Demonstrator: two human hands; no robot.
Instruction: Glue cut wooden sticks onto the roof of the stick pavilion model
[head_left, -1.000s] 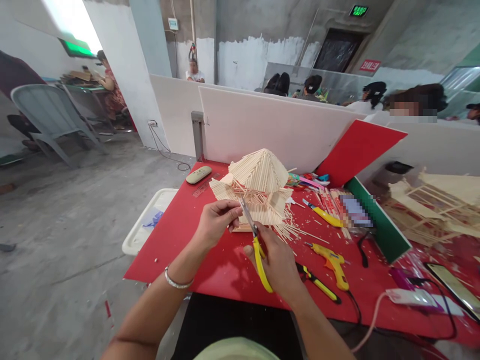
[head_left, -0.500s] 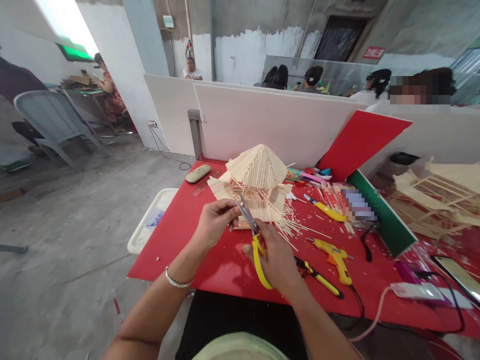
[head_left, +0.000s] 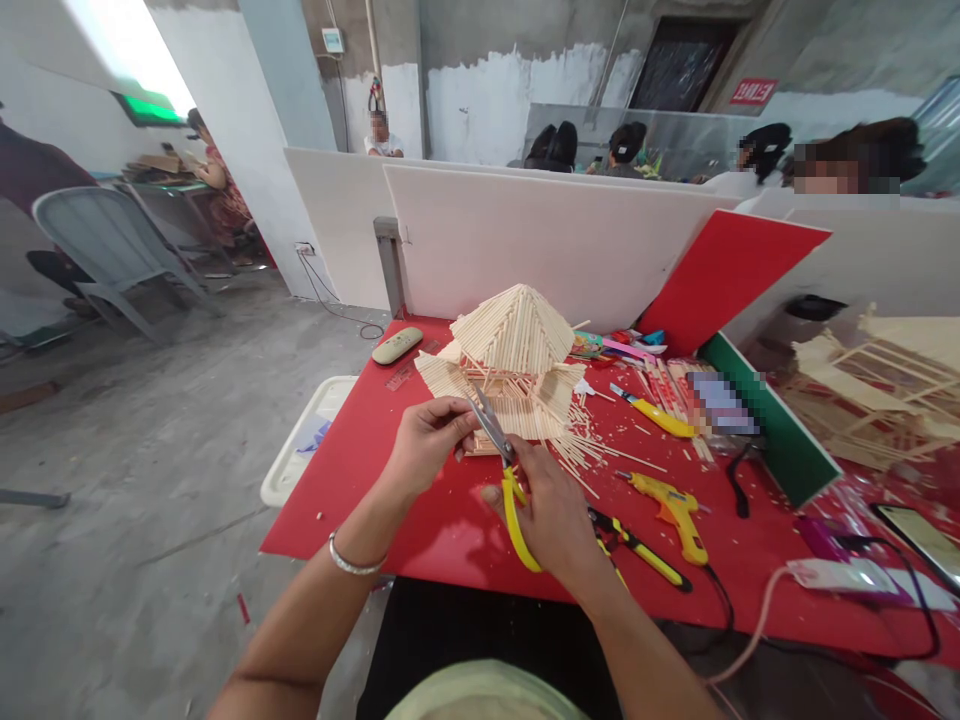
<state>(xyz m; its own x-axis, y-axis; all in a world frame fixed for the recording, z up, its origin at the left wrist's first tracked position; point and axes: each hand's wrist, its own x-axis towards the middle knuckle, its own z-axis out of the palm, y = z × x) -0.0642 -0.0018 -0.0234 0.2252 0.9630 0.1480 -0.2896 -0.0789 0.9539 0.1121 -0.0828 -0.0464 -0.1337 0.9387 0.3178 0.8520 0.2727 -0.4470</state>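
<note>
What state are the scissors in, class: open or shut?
Slightly open: the scissors, held in the right hand, show their two blade tips apart.

Scissors (head_left: 498,438) in right hand (head_left: 553,515) had yellow handles (head_left: 514,522); stick model (head_left: 514,335) beyond was cream, line-patterned; tabletop (head_left: 354,430) beneath grip, red.

Head-worn view, facing forward and down — left hand (head_left: 426,442) and right hand (head_left: 553,518) near, back wall (head_left: 510,88) far.
</note>
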